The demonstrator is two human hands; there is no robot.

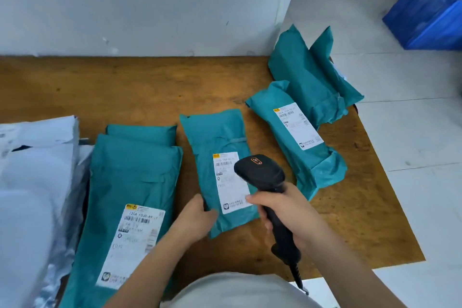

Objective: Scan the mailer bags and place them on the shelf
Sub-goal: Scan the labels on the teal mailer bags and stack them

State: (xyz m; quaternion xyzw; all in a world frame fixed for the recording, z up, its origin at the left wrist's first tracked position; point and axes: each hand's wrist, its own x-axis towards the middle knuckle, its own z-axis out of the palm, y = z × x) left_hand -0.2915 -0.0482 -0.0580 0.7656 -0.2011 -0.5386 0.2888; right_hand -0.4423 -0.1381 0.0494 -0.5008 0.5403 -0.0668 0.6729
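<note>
The right hand [295, 210] is clamped round the black scanner [262, 172], its head poised over the label [231, 182] of the middle mailer bag [215, 137]. That bag lies flat near the front edge of the tabletop [150, 87], and the left hand [197, 217] grips its near corner. Early days, I'd say: this one is only being scanned, the large teal bag [130, 177] to its left and the labelled bag [287, 132] toward the right edge wait, and there's no shelf in view.

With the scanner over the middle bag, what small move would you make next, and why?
Probably aim the scanner at the barcode topping the label and trigger it: the right hand holds it over that label, while the left hand grips the middle mailer bag.
</note>
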